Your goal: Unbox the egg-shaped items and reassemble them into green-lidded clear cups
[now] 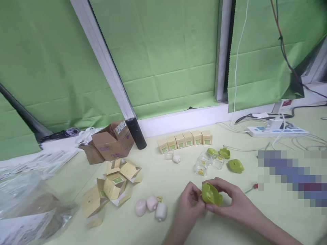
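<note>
A hollow green plastic shell [211, 195] with a wavy rim is held up between my hands, low in the view right of the middle. My right hand [231, 200] grips its right side, thumb below and fingers above. The fingers of my left hand [188, 204] are pinched together at the shell's left edge; what lies inside that pinch is mostly hidden. Behind my hands are more green shells [235, 165] and several clear plastic cases [201, 168] with yellow marks. Left of my left hand sit white and pale pink rounded pieces [161, 211], one by a yellow loop.
Small tan boxes [188, 139] stand in a row at the back. Unfolded tan boxes [114, 185], a brown carton [112, 141] and a black cylinder [136, 133] are left. A red-handled screwdriver [254, 186] lies right, near a power strip [277, 131] with cables. A plastic bag [33, 207] lies front left.
</note>
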### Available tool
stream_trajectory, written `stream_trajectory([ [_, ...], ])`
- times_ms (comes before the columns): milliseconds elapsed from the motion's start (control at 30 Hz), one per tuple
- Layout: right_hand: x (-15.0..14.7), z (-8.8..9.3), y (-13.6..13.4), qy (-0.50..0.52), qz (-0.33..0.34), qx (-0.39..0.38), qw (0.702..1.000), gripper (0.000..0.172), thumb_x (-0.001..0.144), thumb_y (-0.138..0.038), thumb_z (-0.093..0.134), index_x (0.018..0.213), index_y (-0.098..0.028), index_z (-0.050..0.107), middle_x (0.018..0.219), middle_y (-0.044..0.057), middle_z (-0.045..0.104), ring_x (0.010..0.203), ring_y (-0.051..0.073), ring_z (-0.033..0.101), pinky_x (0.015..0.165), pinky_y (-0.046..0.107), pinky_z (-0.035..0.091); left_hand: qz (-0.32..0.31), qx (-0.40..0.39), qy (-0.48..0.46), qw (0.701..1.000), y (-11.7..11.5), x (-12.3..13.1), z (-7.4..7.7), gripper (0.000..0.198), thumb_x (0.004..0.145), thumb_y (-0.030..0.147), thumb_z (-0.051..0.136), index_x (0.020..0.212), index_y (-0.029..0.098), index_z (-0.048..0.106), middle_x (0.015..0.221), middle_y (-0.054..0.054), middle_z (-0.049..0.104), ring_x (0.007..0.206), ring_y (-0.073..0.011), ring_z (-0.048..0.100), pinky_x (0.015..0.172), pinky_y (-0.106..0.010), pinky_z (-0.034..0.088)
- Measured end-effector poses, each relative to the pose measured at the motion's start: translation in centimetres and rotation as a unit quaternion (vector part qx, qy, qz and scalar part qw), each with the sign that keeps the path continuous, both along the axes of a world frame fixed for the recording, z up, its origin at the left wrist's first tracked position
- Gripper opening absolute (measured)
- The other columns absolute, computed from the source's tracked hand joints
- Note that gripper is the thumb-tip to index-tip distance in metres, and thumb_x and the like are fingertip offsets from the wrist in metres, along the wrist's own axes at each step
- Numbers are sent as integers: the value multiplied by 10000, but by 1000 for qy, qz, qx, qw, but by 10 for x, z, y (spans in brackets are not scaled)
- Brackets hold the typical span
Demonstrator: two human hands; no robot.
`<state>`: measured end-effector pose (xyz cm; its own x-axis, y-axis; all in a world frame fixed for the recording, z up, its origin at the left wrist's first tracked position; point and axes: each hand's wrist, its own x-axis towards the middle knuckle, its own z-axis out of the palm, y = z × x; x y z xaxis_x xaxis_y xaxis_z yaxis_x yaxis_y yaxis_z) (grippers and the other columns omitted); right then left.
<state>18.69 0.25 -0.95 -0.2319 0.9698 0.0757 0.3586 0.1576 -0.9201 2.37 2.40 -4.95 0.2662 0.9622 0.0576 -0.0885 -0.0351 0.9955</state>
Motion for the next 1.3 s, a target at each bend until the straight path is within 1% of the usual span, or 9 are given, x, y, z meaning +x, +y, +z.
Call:
stream_trajectory([
  [167,-3,6,-7,11,-47,52,997,363,631,-256,724,988,-252,662,977,52,668,994,288,594,879,383,476,-20,10,18,1000,4,-5,0,171,653,133,619,648,189,457,619,43,473,623,-107,443,594,-212,321],
  [333,-1,0,-4,-6,-60,101,993,376,680,-276,701,1047,-280,623,996,45,660,977,262,598,872,382,487,-40,-48,-79,995,3,-1,5,237,691,331,696,757,180,525,663,16,533,654,-127,494,614,-235,349],
  [433,3,-5,1,-67,-18,143,987,413,720,-306,691,1122,-303,595,1097,52,627,1052,265,565,913,407,461,-109,-163,-228,954,-2,6,6,470,708,542,643,992,177,557,839,-56,609,764,-183,555,649,-283,400],
  [533,5,2,11,-118,24,168,978,596,679,-388,741,1234,-308,536,1219,69,562,1149,285,507,940,413,450,-101,-220,-321,916,-5,9,9,445,719,482,674,1002,149,588,925,-88,623,782,-171,569,668,-272,409],
  [667,-14,28,55,-234,-11,163,958,323,923,-363,452,1206,-234,542,1170,77,587,1076,209,557,918,365,460,-1,-288,-384,877,-3,6,16,417,621,370,790,929,161,604,902,-84,657,706,-154,592,651,-246,410],
  [733,-36,37,87,-269,-13,159,950,225,884,-319,542,1042,-186,631,1098,91,626,1074,254,550,953,442,412,7,-312,-398,863,-1,4,18,485,597,377,805,977,162,595,903,-93,666,711,-175,613,679,-263,425],
  [933,-88,25,148,-284,3,110,952,266,906,-297,549,1141,-175,561,1167,64,589,956,200,611,804,404,512,17,-332,-353,875,2,4,13,346,825,434,571,958,116,572,748,-65,641,553,-137,560,540,-246,370],
  [1100,-54,23,116,-182,21,116,976,320,914,-334,517,1190,-174,520,1055,66,630,837,174,642,739,361,543,29,-313,-364,877,1,1,17,310,866,387,506,947,91,550,812,-116,643,649,-162,581,696,-283,417],
  [1300,1,14,35,-82,65,156,982,349,865,-357,555,1199,-274,500,1132,54,624,1039,236,584,899,409,481,-41,-314,-374,872,-3,6,16,212,810,272,496,926,103,551,744,-68,597,642,-175,555,684,-304,388],
])
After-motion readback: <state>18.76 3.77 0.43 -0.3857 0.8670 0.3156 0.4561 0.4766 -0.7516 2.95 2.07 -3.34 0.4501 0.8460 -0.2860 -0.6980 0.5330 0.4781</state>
